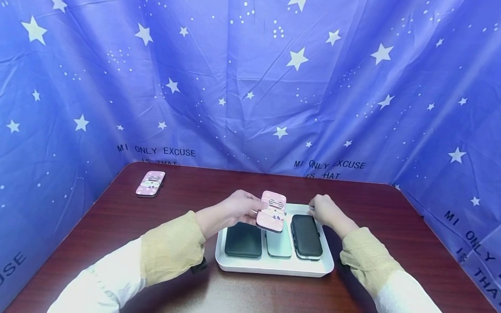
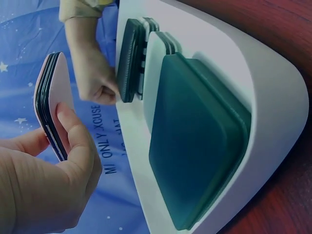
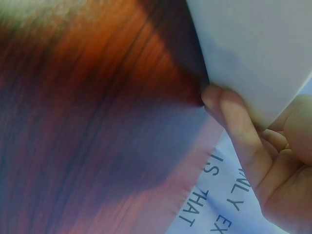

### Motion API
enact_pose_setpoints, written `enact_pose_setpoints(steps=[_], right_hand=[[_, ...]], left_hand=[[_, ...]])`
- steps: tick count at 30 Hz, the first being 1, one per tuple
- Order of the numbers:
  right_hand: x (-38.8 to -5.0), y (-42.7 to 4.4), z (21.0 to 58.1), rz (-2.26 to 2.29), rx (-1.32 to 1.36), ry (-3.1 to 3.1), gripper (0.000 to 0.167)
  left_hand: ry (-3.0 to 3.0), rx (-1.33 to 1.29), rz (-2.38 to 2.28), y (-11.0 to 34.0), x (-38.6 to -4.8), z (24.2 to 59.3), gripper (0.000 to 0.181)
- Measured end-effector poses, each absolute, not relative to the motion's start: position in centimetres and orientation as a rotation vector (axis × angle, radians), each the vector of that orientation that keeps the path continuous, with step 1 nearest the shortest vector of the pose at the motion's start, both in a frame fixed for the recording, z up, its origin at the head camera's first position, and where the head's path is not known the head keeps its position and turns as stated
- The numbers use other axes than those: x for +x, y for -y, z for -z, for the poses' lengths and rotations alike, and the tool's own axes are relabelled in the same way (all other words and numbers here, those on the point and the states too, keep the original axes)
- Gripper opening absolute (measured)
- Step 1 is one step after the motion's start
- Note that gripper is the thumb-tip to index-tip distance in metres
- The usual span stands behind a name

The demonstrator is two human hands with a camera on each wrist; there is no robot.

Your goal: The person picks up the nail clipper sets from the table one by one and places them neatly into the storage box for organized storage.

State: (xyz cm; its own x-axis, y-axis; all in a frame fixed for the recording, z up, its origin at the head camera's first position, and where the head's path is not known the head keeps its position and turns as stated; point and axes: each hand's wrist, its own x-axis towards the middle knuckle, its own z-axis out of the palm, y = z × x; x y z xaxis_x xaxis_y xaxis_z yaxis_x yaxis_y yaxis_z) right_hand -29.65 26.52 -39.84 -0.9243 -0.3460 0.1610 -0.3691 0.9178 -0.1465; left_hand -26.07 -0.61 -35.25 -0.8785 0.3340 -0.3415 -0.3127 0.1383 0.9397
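Observation:
My left hand point(image 1: 241, 206) pinches a flat pink case point(image 1: 271, 221) with a printed cartoon pattern, thumb on one face and fingers on the other. It is raised above the white tray point(image 1: 271, 267). In the left wrist view the pink case point(image 2: 62, 85) shows its dark edge and looks closed. My right hand point(image 1: 328, 211) grips the tray's far right corner; in the right wrist view its fingers point(image 3: 239, 124) curl round the tray wall point(image 3: 258, 53). Inside the tray lie a dark green case point(image 1: 243, 240), a mint case point(image 1: 278, 246) partly hidden under the pink one, and a black textured case point(image 1: 306, 236).
A second pink case point(image 1: 150, 184) lies at the far left of the reddish-brown table point(image 1: 183, 191). Blue star-printed cloth point(image 1: 236, 82) hangs behind the table and along both sides. A small dark object point(image 1: 199, 265) shows beneath my left sleeve.

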Motion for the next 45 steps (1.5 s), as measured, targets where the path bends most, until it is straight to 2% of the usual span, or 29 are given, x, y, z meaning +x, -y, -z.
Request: enact_pose_setpoints(steps=[8, 14, 22, 33, 45], right_hand=[[-29.4, -26.4, 39.7, -0.275, 0.532, 2.945, 0.050], [-29.4, -26.4, 39.7, -0.293, 0.515, 2.950, 0.052], [-29.6, -26.5, 39.8, -0.291, 0.516, 2.956, 0.049], [-29.5, -26.4, 39.7, -0.269, 0.531, 2.944, 0.042], [-29.6, -26.5, 39.7, -0.248, 0.539, 2.943, 0.044]], left_hand=[[-1.918, 0.025, -1.787, -0.4, -25.8, 36.1, 0.037], [-1.918, 0.042, -1.770, -1.1, -25.7, 36.7, 0.029], [-1.906, 0.033, -1.765, -2.0, -25.2, 37.5, 0.019], [-1.888, -0.013, -1.761, -2.6, -25.0, 38.9, 0.018], [-1.979, -0.014, -1.718, -2.8, -25.0, 39.2, 0.014]])
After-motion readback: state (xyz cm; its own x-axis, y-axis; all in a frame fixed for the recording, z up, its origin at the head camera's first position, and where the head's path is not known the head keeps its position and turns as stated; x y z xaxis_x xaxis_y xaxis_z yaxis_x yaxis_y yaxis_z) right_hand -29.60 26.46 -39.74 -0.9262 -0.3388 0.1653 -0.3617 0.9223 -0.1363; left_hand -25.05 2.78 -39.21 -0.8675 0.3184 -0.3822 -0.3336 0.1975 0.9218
